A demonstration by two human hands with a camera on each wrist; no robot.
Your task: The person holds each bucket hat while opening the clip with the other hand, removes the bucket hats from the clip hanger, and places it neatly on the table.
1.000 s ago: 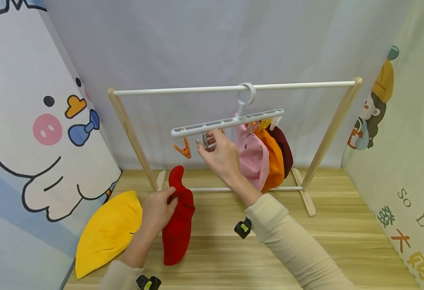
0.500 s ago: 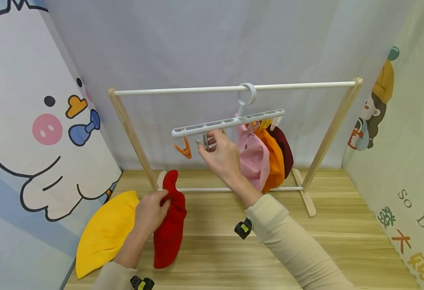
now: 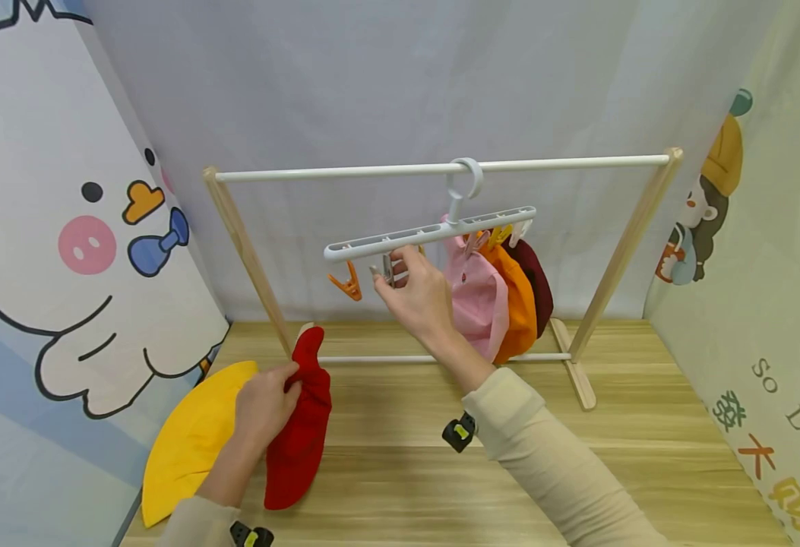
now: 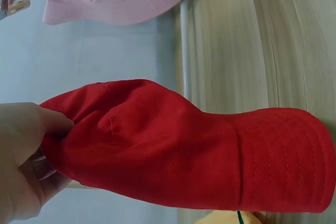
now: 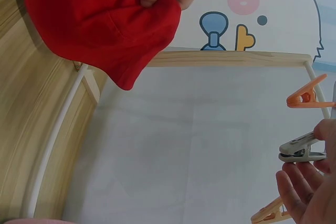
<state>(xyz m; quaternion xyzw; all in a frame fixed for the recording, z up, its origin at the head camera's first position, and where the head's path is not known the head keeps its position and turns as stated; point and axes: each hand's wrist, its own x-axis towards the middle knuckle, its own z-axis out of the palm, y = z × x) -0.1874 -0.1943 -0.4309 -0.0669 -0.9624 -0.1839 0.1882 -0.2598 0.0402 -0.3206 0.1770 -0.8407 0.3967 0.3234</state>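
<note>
My left hand (image 3: 263, 406) grips a red cap (image 3: 297, 429) by its crown, holding it over the wooden table (image 3: 577, 463); the left wrist view shows the red cap (image 4: 189, 145) bunched in my left-hand fingers (image 4: 26, 156). My right hand (image 3: 409, 292) is raised under a white clip hanger (image 3: 430, 230) and pinches a grey clip (image 3: 387, 267), also visible as the grey clip (image 5: 299, 148) in the right wrist view. An orange clip (image 3: 347, 282) hangs free to its left. Pink (image 3: 476, 296), orange (image 3: 519, 300) and dark red (image 3: 539, 285) caps hang from the hanger's right half.
The hanger hooks on the white rail (image 3: 345, 169) of a wooden-legged rack (image 3: 245, 254) at the table's back. A yellow cap (image 3: 191, 437) lies flat at the front left. Printed fabric walls close in left, back and right.
My left hand has carried the red cap to the left and a little toward me, close to the yellow cap. The right hand has stayed on the grey clip.
</note>
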